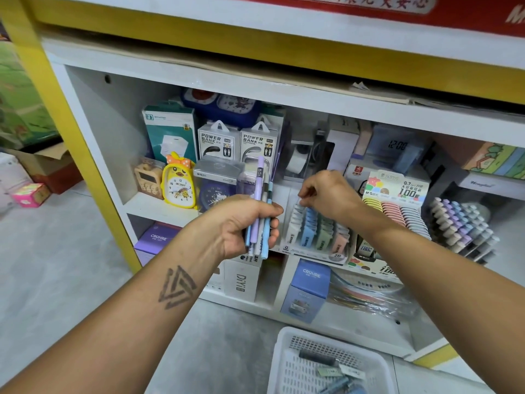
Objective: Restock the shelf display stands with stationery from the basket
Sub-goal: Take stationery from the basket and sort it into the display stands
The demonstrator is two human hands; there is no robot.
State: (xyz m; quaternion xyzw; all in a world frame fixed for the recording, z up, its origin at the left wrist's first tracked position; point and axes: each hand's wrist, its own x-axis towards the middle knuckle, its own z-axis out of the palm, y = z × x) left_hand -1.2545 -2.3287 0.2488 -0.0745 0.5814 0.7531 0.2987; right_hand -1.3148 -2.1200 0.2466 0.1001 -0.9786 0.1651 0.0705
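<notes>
A white basket [287,362] sat nearest on the floor, a few items left inside. Above it, the left hand [241,223] gripped a bundle of pens [260,214], their long axis upright. Just right and farther in, the right hand [326,194] pinched something small over the stand [315,234], the nearer hand to it.
</notes>
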